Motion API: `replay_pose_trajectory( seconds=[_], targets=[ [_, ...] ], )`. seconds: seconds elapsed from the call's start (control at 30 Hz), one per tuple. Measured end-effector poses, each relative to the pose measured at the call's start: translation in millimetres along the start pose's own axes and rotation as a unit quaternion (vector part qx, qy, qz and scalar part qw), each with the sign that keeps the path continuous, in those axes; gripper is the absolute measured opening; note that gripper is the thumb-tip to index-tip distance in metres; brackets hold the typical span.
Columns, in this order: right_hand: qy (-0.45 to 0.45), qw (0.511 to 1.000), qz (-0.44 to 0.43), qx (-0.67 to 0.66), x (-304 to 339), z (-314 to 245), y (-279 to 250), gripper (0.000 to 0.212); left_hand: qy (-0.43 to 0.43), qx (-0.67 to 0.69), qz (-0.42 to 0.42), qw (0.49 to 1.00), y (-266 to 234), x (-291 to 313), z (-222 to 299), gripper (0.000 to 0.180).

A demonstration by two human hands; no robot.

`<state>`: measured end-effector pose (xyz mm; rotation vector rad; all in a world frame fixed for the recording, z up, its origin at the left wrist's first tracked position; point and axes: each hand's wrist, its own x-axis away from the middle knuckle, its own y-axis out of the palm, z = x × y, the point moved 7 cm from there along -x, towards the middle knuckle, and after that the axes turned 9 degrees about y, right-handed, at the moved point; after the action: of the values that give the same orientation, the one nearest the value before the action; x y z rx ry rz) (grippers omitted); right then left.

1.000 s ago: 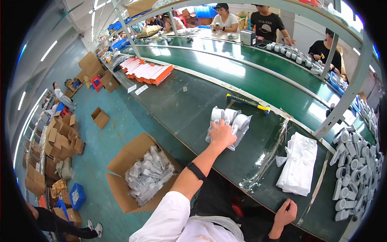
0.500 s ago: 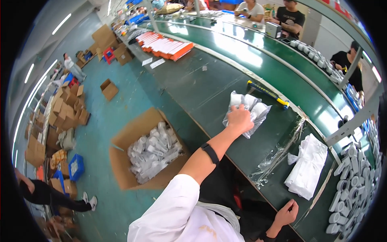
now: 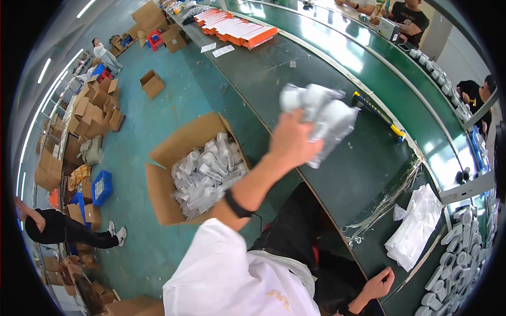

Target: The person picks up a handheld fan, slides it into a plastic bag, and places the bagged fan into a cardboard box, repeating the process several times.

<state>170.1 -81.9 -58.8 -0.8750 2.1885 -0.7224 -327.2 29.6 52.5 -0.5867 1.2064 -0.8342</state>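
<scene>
My left hand [image 3: 295, 138] is closed on several white plastic parts in clear bags [image 3: 324, 113], raised over the dark green worktable [image 3: 337, 179]. Motion slightly blurs the hand and bags. Left of my arm, an open cardboard box [image 3: 158, 192] on the floor side holds many similar bagged white parts [image 3: 208, 171]. My right hand [image 3: 378, 283] rests by the table's near edge with its fingers curled, and nothing shows in it. Beyond it lies a stack of white plastic bags [image 3: 416, 226].
A yellow-and-black tool [image 3: 379, 116] lies along the conveyor [image 3: 369, 58]. Orange-and-white flat cartons [image 3: 237, 27] are piled at the far end. Grey-white handheld parts [image 3: 453, 263] cover the right side. Co-workers sit across the belt; another person [image 3: 74, 229] stands at left.
My left hand has lifted the bagged parts off the table and moved them left toward the box. My right hand stays nearly in place. The whole view has shifted a little.
</scene>
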Motion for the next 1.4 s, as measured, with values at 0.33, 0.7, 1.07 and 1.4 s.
replay_pose_trajectory(
  seconds=[0.33, 0.7, 1.07, 1.4],
  targets=[
    [0.02, 1.0, -0.015, 0.005, -3.7, 4.3, 4.7, 0.024, -0.255, -0.165, -0.163, 0.939, -79.0, 199.4, -220.7, 0.041],
    [0.011, 1.0, -0.003, 0.025, -2.6, 8.0, 2.2, 0.028, -0.26, -0.141, -0.41, 0.863, 63.5, 357.4, -274.2, 0.042],
    [0.006, 1.0, 0.007, 0.019, -0.5, -13.5, -0.9, 0.015, -0.162, -0.054, -0.27, 0.947, 48.8, 311.0, -281.5, 0.032],
    [-0.056, 0.997, 0.043, -0.015, -9.6, -33.3, -15.4, 0.011, 0.025, 0.16, 0.068, 0.984, -2.3, 83.6, -72.8, 0.01]
  ],
)
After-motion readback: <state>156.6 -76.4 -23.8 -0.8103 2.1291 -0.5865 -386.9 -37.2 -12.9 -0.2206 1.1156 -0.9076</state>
